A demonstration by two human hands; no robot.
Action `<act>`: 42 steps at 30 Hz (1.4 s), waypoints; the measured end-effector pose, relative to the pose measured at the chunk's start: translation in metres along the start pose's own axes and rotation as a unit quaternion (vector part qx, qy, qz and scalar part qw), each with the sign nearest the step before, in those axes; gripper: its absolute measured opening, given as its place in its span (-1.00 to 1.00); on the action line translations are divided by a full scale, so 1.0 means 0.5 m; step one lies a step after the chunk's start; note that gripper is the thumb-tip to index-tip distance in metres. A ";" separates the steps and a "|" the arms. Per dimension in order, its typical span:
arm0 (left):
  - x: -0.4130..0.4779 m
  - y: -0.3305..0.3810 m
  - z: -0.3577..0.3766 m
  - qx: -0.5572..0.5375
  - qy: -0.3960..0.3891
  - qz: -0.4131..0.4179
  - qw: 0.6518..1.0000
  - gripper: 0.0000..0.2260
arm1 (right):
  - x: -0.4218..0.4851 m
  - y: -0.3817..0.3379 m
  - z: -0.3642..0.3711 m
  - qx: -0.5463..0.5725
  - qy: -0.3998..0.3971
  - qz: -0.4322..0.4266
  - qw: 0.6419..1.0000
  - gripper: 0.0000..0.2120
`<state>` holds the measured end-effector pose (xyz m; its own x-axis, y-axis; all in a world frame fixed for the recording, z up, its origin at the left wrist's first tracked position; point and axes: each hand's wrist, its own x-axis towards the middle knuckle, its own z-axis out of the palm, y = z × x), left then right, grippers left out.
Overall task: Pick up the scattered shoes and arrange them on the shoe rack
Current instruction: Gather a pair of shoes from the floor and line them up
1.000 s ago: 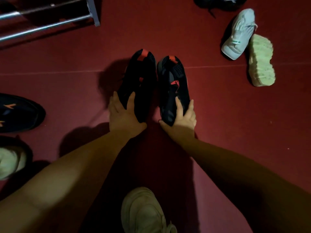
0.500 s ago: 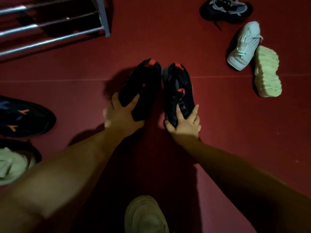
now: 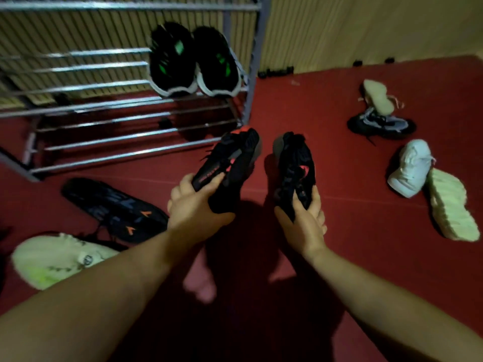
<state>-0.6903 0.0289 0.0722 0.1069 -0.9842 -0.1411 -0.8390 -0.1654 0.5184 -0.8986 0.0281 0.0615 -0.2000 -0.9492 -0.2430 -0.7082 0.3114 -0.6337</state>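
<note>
Left grip is clenched round the heel of a black-and-red sneaker, which is raised above the red floor with its toe pointing away. Right grip grasps the matching sneaker likewise, near the first but not touching it. The metal shoe rack stands ahead and to the left of the left grip, with a black-and-green pair on an upper tier. A white sneaker lies right of the right grip. A black shoe with orange marks lies left of the left grip.
</note>
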 end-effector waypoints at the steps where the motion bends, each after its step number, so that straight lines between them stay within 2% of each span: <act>1: -0.006 -0.009 -0.025 -0.002 0.013 0.005 1.000 -0.20 | -0.006 -0.020 0.004 -0.014 0.008 -0.028 0.999 -0.38; 4: -0.027 -0.047 -0.089 -0.002 0.067 0.016 0.998 -0.14 | -0.023 -0.065 0.022 -0.021 0.025 -0.096 0.995 -0.41; 8: -0.055 -0.097 -0.153 0.000 0.125 0.006 0.992 -0.16 | -0.048 -0.125 0.048 -0.035 0.024 -0.176 0.984 -0.43; 15: -0.082 -0.161 -0.212 -0.047 0.213 -0.089 0.972 -0.17 | -0.075 -0.234 0.097 -0.053 -0.008 -0.267 0.962 -0.30; 18: -0.074 -0.180 -0.236 -0.050 0.226 -0.136 0.963 -0.24 | -0.068 -0.287 0.121 -0.093 -0.026 -0.282 0.955 -0.43; 21: -0.054 -0.196 -0.262 -0.069 0.230 -0.189 0.952 -0.31 | -0.060 -0.345 0.147 -0.107 -0.025 -0.310 0.944 -0.46; 28: 0.030 -0.223 -0.330 -0.077 0.258 -0.243 0.932 -0.31 | -0.036 -0.494 0.210 -0.129 -0.010 -0.320 0.939 -0.44; 36: 0.141 -0.282 -0.399 -0.043 0.243 -0.257 0.934 -0.33 | 0.049 -0.614 0.282 -0.176 -0.043 -0.276 0.944 -0.46; 42: 0.232 -0.333 -0.435 -0.038 0.216 -0.274 0.936 -0.29 | 0.126 -0.724 0.337 -0.147 -0.042 -0.245 0.957 -0.46</act>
<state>-0.4220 -0.0712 0.1532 0.7298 -0.6813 -0.0568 -0.5563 -0.6402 0.5297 -0.5405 -0.1371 0.1518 0.2521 -0.9671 -0.0357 -0.8649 -0.2086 -0.4566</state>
